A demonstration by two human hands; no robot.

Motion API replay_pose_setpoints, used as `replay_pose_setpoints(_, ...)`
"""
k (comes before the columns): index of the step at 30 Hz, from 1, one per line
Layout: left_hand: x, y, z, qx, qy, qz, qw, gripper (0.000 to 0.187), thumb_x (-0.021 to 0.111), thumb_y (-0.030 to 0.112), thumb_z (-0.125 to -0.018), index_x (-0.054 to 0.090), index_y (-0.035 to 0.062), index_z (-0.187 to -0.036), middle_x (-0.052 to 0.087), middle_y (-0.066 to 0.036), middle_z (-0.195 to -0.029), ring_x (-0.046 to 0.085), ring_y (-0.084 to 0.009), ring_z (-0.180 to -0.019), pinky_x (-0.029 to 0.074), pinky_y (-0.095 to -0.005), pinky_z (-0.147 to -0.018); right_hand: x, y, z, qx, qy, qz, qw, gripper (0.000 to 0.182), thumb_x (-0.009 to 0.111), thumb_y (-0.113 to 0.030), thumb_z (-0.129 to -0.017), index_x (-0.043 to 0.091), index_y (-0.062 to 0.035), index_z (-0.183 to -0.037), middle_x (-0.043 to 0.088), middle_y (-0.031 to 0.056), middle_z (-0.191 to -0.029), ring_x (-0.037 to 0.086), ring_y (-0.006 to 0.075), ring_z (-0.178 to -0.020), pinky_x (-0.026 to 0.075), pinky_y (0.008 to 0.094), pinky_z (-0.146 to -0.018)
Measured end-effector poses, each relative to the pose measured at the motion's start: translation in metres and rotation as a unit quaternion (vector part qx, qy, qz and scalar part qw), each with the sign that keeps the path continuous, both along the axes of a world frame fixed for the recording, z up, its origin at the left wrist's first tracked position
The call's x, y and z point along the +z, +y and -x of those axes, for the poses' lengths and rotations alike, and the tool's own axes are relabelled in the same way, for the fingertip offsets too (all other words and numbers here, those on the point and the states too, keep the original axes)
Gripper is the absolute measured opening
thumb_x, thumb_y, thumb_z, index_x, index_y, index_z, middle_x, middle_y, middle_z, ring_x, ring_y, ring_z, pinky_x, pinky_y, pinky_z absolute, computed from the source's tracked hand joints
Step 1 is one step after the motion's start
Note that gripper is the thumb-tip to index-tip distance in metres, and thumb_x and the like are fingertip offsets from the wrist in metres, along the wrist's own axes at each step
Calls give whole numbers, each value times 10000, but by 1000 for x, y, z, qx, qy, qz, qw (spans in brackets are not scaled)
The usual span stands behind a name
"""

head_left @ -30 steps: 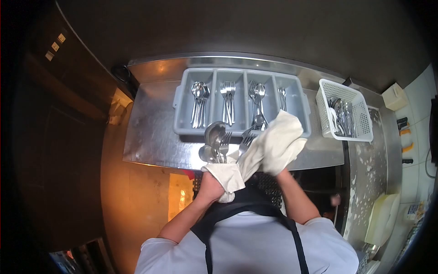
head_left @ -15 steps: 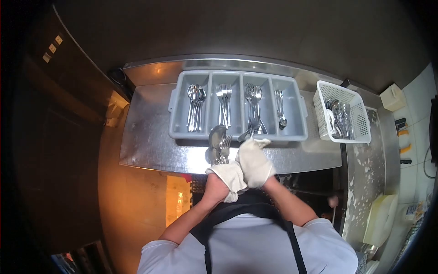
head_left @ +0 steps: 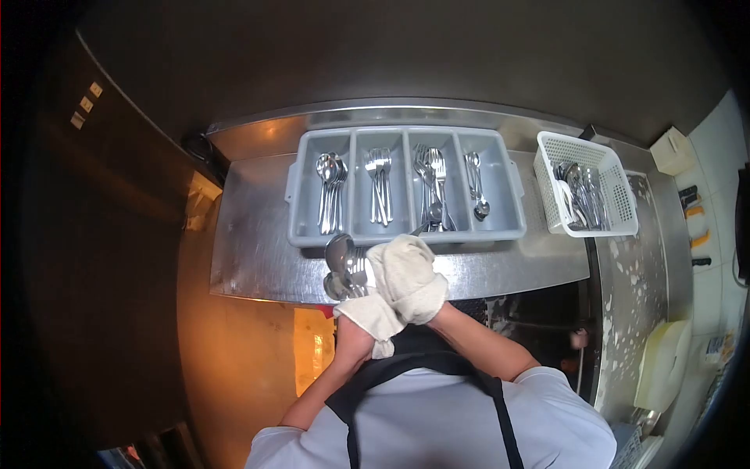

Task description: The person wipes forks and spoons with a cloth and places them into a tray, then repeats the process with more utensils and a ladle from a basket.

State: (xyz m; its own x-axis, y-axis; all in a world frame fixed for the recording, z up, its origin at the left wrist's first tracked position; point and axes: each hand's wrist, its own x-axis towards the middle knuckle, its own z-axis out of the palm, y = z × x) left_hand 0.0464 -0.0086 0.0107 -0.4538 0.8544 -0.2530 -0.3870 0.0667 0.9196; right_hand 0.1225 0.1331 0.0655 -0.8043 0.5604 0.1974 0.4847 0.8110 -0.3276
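My left hand (head_left: 355, 341) is closed round the lower ends of a bunch of spoons and forks (head_left: 351, 270), with part of a white cloth (head_left: 373, 319) between palm and handles. Spoon bowls and fork tines point up and away from me. The same pale cloth seems to cover my right hand (head_left: 410, 281), which is bent closed beside the bunch; its fingers are hidden. Just beyond both hands lies a grey cutlery tray (head_left: 301, 227). From left its compartments hold large spoons (head_left: 332, 191), forks (head_left: 379, 184), mixed forks and spoons (head_left: 433, 187), and small spoons (head_left: 476, 187).
A white perforated basket (head_left: 551, 203) of mixed cutlery (head_left: 582, 195) stands right of the tray on the steel counter (head_left: 250, 234). Further right is a wet, foam-spotted steel surface (head_left: 621, 313). Knives with yellow and black handles (head_left: 695, 223) hang at the right wall.
My right hand has moved left, away from the tray's front edge, to beside the bunch. My left hand and the bunch have shifted slightly left and toward me.
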Motion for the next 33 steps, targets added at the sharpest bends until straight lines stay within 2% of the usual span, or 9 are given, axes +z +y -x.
replay_pose_setpoints(3,-7,-3,5,11,-44,-13,999,207,624,46,-835,606,-32,-1025,652,-84,-964,639,-166,-867,521,-300,-734,-32,14,5,-45,89,-91,991,141,566,-184,-701,520,-52,-720,495,143,-609,556,311,-573,441,411,-565)
replay_pose_setpoints(7,-2,0,6,18,-36,-19,999,223,613,45,-842,598,-32,-1050,649,-88,-981,639,-168,-880,523,-302,-746,-42,39,-26,-58,168,351,919,182,566,-78,-760,570,-1,-925,603,144,-858,607,262,-831,478,332,-695)
replay_pose_setpoints(14,13,2,9,-41,-111,17,993,226,566,113,-897,589,-29,-1072,641,-100,-1018,640,-179,-909,519,-302,-781,10,-12,-47,-214,180,126,952,268,435,-279,-923,519,-36,-846,512,42,-712,504,153,-624,424,288,-548)
replay_pose_setpoints(17,7,2,13,-67,-231,8,971,227,563,134,-905,589,-26,-1063,643,-103,-1008,641,-174,-899,524,-295,-763,-41,-9,-49,-86,425,642,632,453,300,-290,-1004,470,-62,-653,392,-6,-497,386,110,-421,346,243,-408)
replay_pose_setpoints(19,15,3,14,-75,-171,23,982,210,564,115,-902,584,-21,-1061,642,-93,-970,639,-161,-858,527,-289,-717,-54,-6,-66,-67,339,675,651,424,315,-295,-994,468,-54,-681,453,24,-559,450,140,-478,389,257,-460)
replay_pose_setpoints(22,18,9,15,-67,-88,36,993,186,574,94,-895,583,-12,-1047,635,-76,-933,633,-150,-827,526,-289,-693,-47,-7,-70,-27,243,106,964,292,403,-253,-930,495,-38,-755,527,72,-713,528,203,-650,442,295,-606)
replay_pose_setpoints(25,10,22,17,-60,-113,-7,992,186,585,89,-890,575,-1,-1052,627,-64,-930,628,-147,-819,530,-301,-698,-17,-17,-63,-98,-13,-222,970,179,544,-171,-762,554,-32,-875,554,124,-874,544,263,-863,441,338,-767)
replay_pose_setpoints(27,3,29,14,-46,-142,-44,988,212,592,110,-891,566,10,-1077,627,-67,-943,633,-160,-818,545,-320,-713,-5,4,-46,-184,-274,-216,919,175,562,-158,-736,572,-40,-865,556,124,-832,554,260,-826,445,327,-740)
replay_pose_setpoints(33,3,46,-11,-33,-163,-61,984,192,586,67,-888,562,9,-1070,611,-76,-982,618,-165,-881,525,-309,-749,-66,106,-23,-173,-209,-61,961,153,592,-181,-748,681,-57,-736,653,133,-733,644,291,-668,493,373,-601)
